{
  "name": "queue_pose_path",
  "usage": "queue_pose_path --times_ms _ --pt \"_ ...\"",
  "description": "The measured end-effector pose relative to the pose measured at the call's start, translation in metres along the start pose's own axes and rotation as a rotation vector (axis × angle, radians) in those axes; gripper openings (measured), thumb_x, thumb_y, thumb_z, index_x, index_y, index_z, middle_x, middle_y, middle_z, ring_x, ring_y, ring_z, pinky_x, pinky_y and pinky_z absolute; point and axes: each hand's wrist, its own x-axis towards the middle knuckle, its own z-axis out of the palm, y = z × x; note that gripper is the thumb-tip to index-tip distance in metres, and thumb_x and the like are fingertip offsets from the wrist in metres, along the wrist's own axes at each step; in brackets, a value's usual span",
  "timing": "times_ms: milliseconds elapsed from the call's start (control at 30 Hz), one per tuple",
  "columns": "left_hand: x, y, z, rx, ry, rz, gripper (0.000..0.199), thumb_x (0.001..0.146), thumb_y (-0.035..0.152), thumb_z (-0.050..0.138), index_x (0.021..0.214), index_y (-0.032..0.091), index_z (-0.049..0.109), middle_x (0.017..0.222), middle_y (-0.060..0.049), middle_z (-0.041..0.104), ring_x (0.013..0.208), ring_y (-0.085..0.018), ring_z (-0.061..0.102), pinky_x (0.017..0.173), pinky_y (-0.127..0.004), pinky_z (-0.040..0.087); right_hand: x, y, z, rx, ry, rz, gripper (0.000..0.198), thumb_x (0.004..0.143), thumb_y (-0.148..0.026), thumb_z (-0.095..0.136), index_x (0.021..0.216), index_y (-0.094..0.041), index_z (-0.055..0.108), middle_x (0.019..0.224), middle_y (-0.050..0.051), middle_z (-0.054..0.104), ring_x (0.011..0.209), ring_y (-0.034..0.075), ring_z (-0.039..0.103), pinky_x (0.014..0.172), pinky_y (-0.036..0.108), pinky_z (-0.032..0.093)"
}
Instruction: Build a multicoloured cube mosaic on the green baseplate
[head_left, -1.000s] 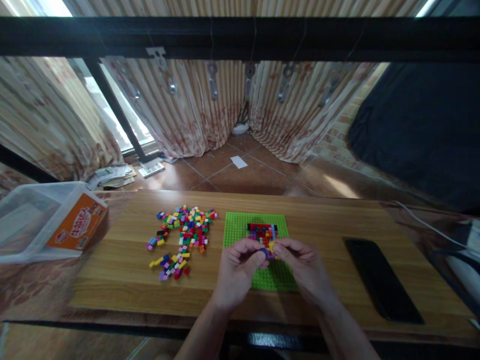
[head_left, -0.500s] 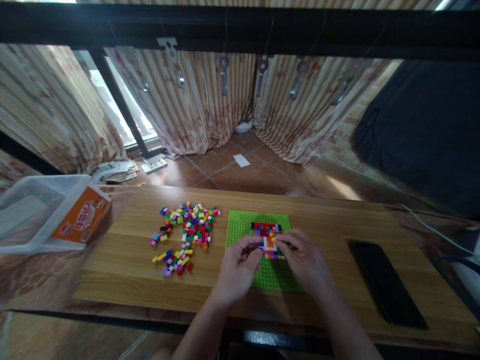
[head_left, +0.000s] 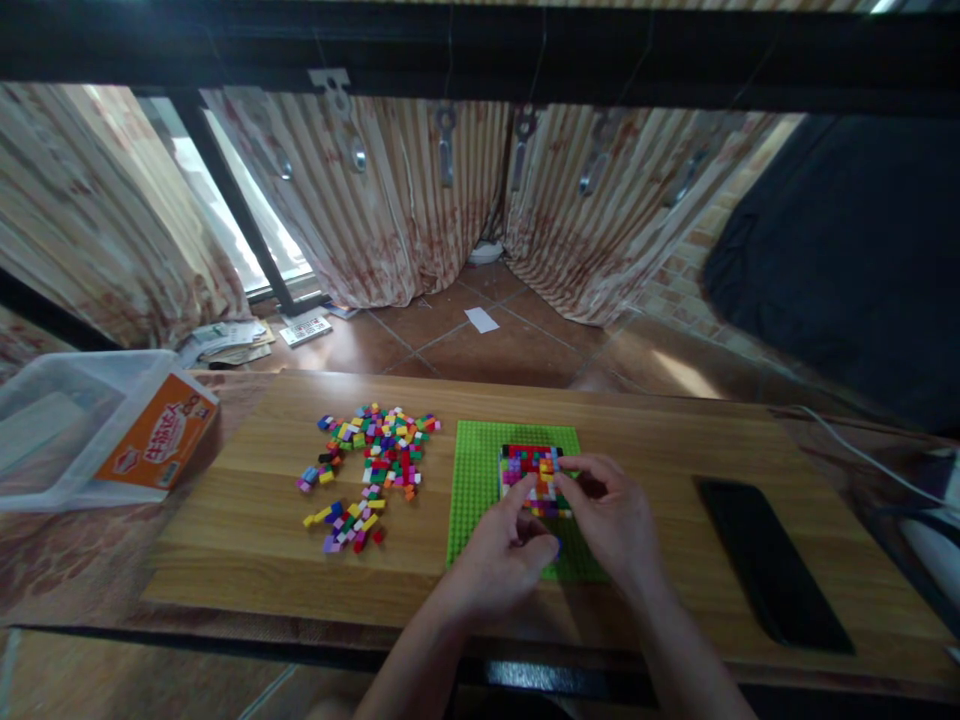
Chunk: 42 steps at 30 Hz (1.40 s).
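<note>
A green studded baseplate lies on the wooden table, carrying a flat, many-coloured toy brick build. My left hand reaches over its lower left part, the index fingertip on the bricks. At the left thumb tip a small blue brick shows, held against the curled fingers, which are partly hidden. My right hand grips the right side of the build with thumb and index finger, close to yellow and orange bricks. What lies directly under these fingertips is hidden.
Loose coloured bricks lie in a spread pile left of the baseplate. A black phone-like slab rests at the right. A clear plastic box with an orange label stands at the far left. Metal strips hang from the dark beam ahead.
My left hand has shifted right and nearer to me, its thumb now lower with the blue brick. My right fingers have moved slightly up; the yellow brick no longer shows between them.
</note>
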Motion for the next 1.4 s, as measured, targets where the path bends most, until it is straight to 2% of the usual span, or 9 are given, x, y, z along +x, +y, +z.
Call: queue_pose_path --times_ms 133,267,500,833,967,1100,1267,1400 --pt "0.001 -0.003 0.001 -0.004 -0.024 -0.011 0.078 0.075 0.017 0.059 0.149 0.013 0.036 0.068 0.004 0.056 0.057 -0.009 0.044 0.053 -0.022 0.03 -0.001 0.004 0.004 0.069 0.008 0.132 0.029 0.081 -0.044 0.064 0.096 -0.019 0.07 0.088 0.007 0.071 0.071 0.02 0.063 0.067 0.035 0.051" --pt "0.002 -0.003 0.002 0.03 -0.05 -0.002 0.082 0.076 0.016 0.058 0.153 0.012 0.029 0.069 0.004 0.057 0.058 -0.01 0.045 0.052 -0.022 0.03 0.001 0.004 0.008 0.095 0.003 0.202 0.036 0.078 -0.047 0.067 0.099 -0.018 0.067 0.09 0.009 0.074 0.073 0.022 0.067 0.066 0.035 0.052" --pt "0.003 -0.004 0.003 0.1 -0.041 0.002 0.085 0.077 0.015 0.055 0.155 0.012 0.022 0.071 0.003 0.059 0.059 -0.011 0.048 0.054 -0.022 0.032 0.006 -0.001 0.012 0.095 0.044 0.211 0.035 0.077 -0.048 0.07 0.096 -0.018 0.067 0.088 0.009 0.075 0.074 0.023 0.068 0.067 0.036 0.053" --pt "0.002 -0.006 0.003 0.293 -0.048 0.078 0.082 0.078 0.015 0.054 0.154 0.01 0.024 0.072 0.002 0.062 0.064 -0.013 0.053 0.061 -0.025 0.037 0.005 0.0 0.014 0.109 0.033 0.198 0.035 0.077 -0.045 0.067 0.099 -0.017 0.066 0.09 0.01 0.073 0.079 0.023 0.068 0.072 0.037 0.054" --pt "0.003 -0.009 0.003 0.282 -0.039 0.075 0.081 0.079 0.014 0.053 0.155 0.013 0.024 0.073 0.002 0.062 0.065 -0.014 0.054 0.062 -0.025 0.038 0.006 0.0 0.016 0.087 0.046 0.208 0.036 0.077 -0.044 0.066 0.1 -0.017 0.066 0.089 0.009 0.073 0.078 0.023 0.067 0.072 0.038 0.054" --pt "0.003 -0.011 0.001 0.214 -0.025 0.078 0.077 0.079 0.015 0.054 0.153 0.016 0.029 0.075 0.001 0.063 0.067 -0.013 0.055 0.062 -0.024 0.039 0.008 0.005 0.017 0.128 0.023 0.23 0.039 0.076 -0.046 0.067 0.102 -0.017 0.066 0.092 0.01 0.073 0.077 0.023 0.068 0.072 0.038 0.054" --pt "0.002 -0.002 -0.003 0.016 -0.001 0.064 0.058 0.079 0.02 0.058 0.136 0.015 0.051 0.071 0.004 0.056 0.053 -0.008 0.046 0.052 -0.022 0.036 0.006 0.009 0.013 0.194 0.029 0.234 0.044 0.08 -0.051 0.065 0.106 -0.016 0.066 0.093 0.01 0.074 0.08 0.023 0.069 0.075 0.038 0.054" --pt "0.003 0.008 -0.009 -0.167 0.159 0.05 0.045 0.076 0.027 0.066 0.118 0.011 0.062 0.076 0.001 0.06 0.052 -0.007 0.049 0.05 -0.022 0.04 0.005 0.008 0.007 0.267 0.123 0.208 0.038 0.083 -0.049 0.063 0.103 -0.017 0.068 0.091 0.009 0.074 0.079 0.022 0.068 0.072 0.036 0.053"
